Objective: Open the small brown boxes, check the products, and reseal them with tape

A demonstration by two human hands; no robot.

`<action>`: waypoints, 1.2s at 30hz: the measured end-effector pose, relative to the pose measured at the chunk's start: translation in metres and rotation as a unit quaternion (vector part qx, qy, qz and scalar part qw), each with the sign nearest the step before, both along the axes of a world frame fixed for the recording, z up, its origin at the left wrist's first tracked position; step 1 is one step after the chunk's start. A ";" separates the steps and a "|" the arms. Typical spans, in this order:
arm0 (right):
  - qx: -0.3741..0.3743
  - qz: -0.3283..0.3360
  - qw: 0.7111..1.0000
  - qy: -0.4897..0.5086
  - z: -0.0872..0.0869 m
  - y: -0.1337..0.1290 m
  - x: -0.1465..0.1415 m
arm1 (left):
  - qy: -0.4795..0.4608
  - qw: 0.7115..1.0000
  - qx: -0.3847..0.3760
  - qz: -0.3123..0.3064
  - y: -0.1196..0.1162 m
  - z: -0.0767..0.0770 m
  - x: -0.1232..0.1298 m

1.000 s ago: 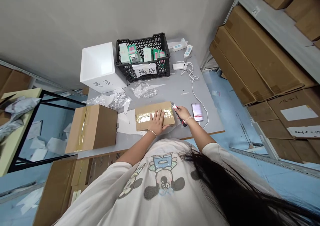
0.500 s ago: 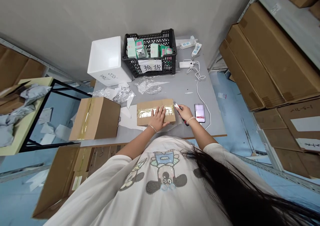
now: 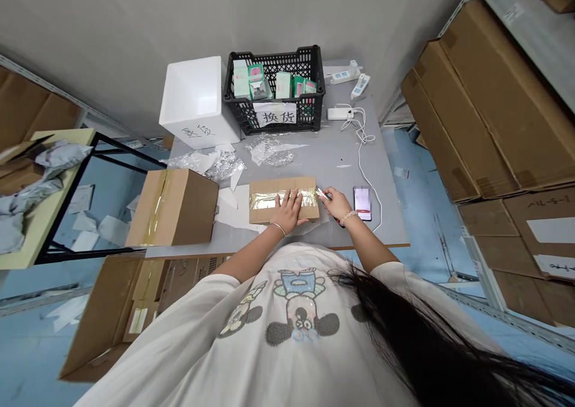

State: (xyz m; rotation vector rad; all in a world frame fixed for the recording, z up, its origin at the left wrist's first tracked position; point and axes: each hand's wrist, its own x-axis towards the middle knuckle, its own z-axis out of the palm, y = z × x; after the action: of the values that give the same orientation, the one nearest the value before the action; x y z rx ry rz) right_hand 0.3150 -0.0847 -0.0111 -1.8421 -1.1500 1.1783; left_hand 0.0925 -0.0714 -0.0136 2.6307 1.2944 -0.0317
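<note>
A small cardboard box [image 3: 262, 216] with clear yellowish tape along its top lies near the front edge of the grey table [image 3: 323, 155]. My left hand [image 3: 287, 209] rests on the box with its fingers spread. At the box's right end, my right hand [image 3: 336, 204] is closed around a box cutter [image 3: 321, 193], whose tip points at the taped end. Whether the blade touches the tape is too small to tell. To the right of that hand lies a phone [image 3: 362, 204] with its screen lit.
Behind are a black crate [image 3: 275, 108] of small boxes, a white foam box [image 3: 197, 125] and power strips [image 3: 345, 75]. Crumpled plastic wrap [image 3: 227, 166] and a larger taped carton [image 3: 168, 209] are at left. A white cable [image 3: 362, 161] runs beside the phone. Stacked cartons [image 3: 476, 107] stand at right.
The view has shifted slightly, so the table and its objects appear a little further right. My left hand remains on the box and my right hand still holds the cutter at its right end.
</note>
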 end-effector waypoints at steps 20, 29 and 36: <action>-0.042 -0.067 0.996 -0.038 0.006 -0.063 0.011 | -0.059 0.998 -0.003 0.012 0.021 0.006 -0.019; -0.158 -0.094 0.936 0.302 0.020 -0.055 -0.030 | -0.098 0.966 -0.093 0.219 0.127 0.021 -0.089; -0.053 -0.178 0.933 0.308 0.024 -0.015 -0.035 | -0.004 0.947 -0.218 0.236 0.120 0.026 -0.106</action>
State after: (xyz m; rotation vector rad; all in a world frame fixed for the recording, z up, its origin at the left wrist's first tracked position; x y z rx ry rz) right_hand 0.2800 -0.1002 0.0131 -1.4939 -0.3872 1.4646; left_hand -0.0136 0.0490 0.0125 1.9089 1.6575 -0.2075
